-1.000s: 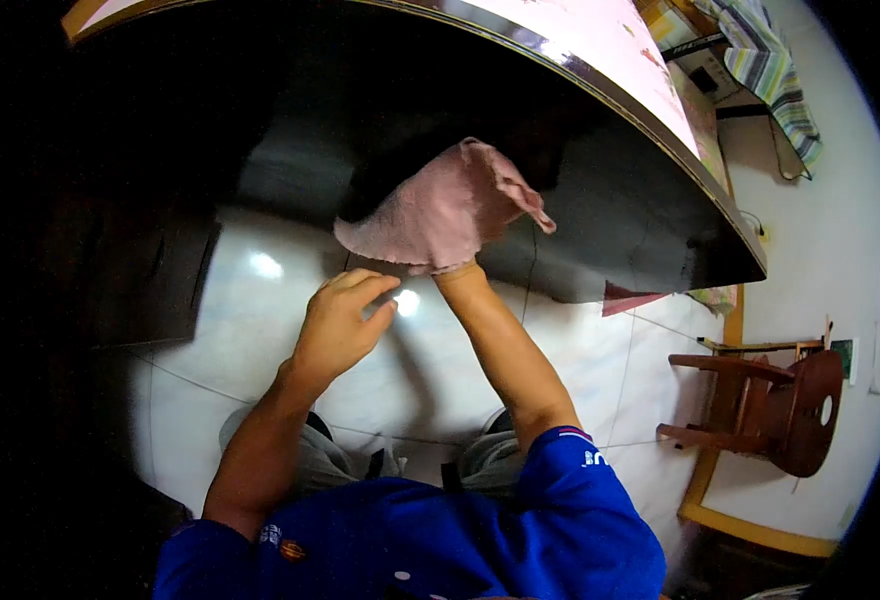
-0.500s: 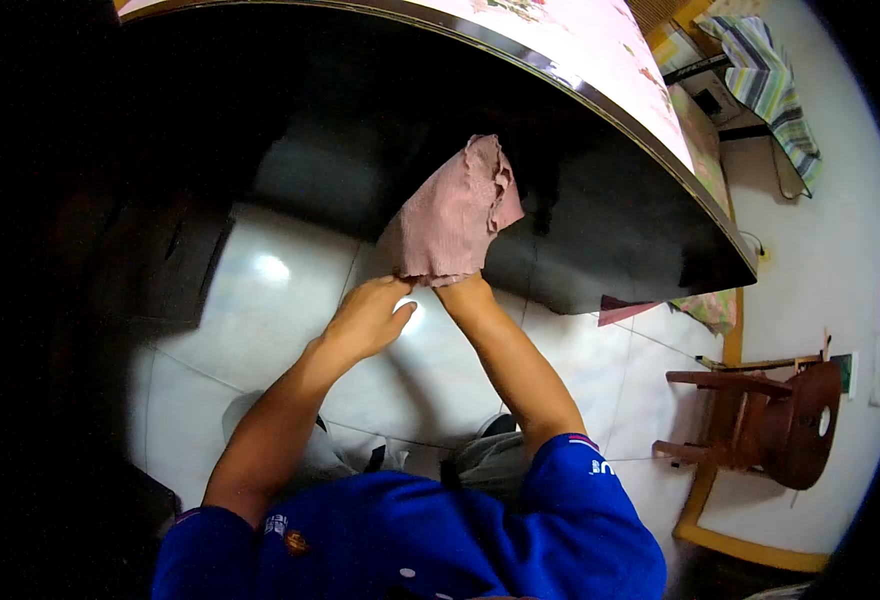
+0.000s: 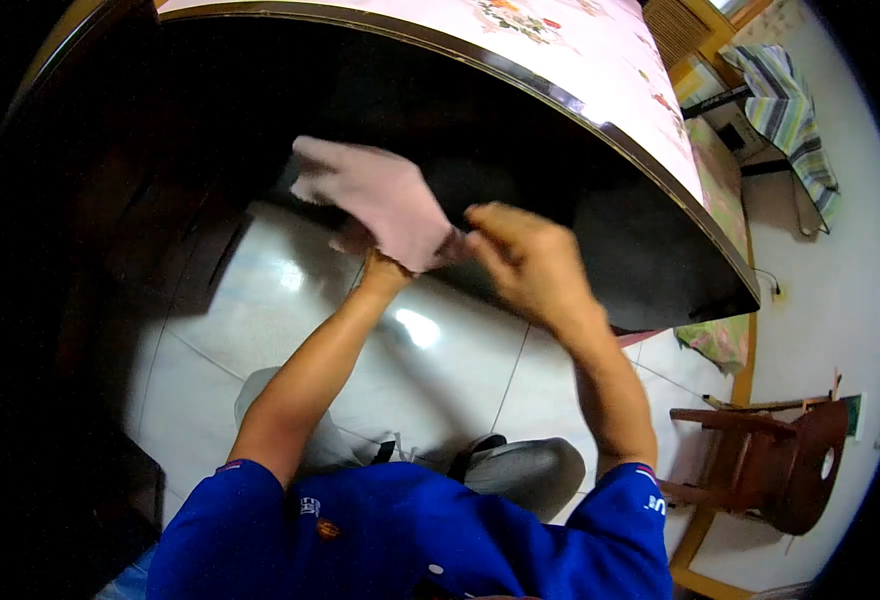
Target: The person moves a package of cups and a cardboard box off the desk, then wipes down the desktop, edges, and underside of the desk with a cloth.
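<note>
A dusty-pink cloth [image 3: 375,200] is draped over my left hand, whose fingers it hides. Only the wrist and the heel of my left hand [image 3: 388,272] show below its lower edge. The cloth's far end spreads up and to the left, in front of the table's dark side. Just right of the cloth is my right hand [image 3: 535,262], blurred by motion, with the thumb apart from the curled fingers. Its fingertips are close to the cloth's darker right corner; whether they touch it is hard to make out.
Above my hands a table [image 3: 500,75] has a dark front panel and a pink floral top. A brown wooden chair [image 3: 800,465] lies to the right near the white wall. A striped cloth [image 3: 785,100] hangs at upper right. White floor tiles [image 3: 460,375] are below.
The cloth has passed from covering my right hand to covering my left, and now spreads leftward. My right hand has come out of it and moved right.
</note>
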`<action>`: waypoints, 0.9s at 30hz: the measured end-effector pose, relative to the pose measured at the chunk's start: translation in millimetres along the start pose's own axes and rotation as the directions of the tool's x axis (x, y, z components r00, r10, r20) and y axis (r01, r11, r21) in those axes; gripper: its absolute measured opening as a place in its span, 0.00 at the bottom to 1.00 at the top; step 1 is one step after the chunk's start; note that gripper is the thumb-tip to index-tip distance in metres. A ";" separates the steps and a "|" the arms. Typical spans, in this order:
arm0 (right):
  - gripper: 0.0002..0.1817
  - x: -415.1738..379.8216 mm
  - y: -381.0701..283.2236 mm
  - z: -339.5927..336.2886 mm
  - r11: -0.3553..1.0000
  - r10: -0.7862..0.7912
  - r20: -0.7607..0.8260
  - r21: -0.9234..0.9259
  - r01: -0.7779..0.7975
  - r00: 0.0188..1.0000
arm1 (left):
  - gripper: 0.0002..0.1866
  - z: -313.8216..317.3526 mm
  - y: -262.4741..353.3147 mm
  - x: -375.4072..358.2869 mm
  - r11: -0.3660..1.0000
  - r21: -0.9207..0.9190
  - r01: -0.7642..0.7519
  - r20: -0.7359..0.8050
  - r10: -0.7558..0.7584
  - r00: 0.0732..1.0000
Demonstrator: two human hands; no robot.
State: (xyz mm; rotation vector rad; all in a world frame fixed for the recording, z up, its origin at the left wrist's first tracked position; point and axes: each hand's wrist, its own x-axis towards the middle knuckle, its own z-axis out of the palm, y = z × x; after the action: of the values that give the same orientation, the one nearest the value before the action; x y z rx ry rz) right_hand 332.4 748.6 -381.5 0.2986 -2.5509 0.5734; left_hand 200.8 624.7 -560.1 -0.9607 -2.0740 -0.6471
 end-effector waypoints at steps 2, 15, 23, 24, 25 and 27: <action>0.12 21.5 12.1 -36.4 0.961 -0.220 -0.184 -0.210 0.180 0.958 | 0.12 16.2 22.0 23.8 0.985 0.146 0.095 -0.104 -0.080 0.991; 0.24 97.8 37.6 -38.8 0.743 -0.084 -0.139 -0.669 -0.031 0.987 | 0.04 83.8 60.9 131.6 -0.041 0.691 0.722 -0.601 -0.588 0.542; 0.23 93.7 47.4 -32.4 0.739 -0.124 -0.120 -0.673 0.011 0.985 | 0.03 123.6 -174.7 42.1 -0.351 0.718 0.601 -0.606 -0.739 0.293; 0.23 93.6 49.5 -32.7 0.731 -0.143 -0.118 -0.682 0.025 0.983 | 0.04 126.6 -185.5 23.3 -0.250 0.738 0.627 -0.520 -0.803 0.292; 0.22 92.5 51.2 -33.1 0.728 -0.135 -0.111 -0.686 0.023 0.985 | 0.06 127.3 -187.7 5.4 -0.116 0.727 0.677 -0.401 -0.872 0.282; 0.22 91.2 54.9 -33.4 0.751 -0.118 -0.102 -0.660 0.021 0.988 | 0.10 129.2 -182.1 -31.1 0.159 0.560 0.813 -0.105 -0.960 0.260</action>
State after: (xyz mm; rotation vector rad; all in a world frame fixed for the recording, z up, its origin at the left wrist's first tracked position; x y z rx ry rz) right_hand 252.1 803.3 -326.6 0.0889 -2.4073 -0.3488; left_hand 15.7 593.2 -684.9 0.7689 -2.7721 -0.4234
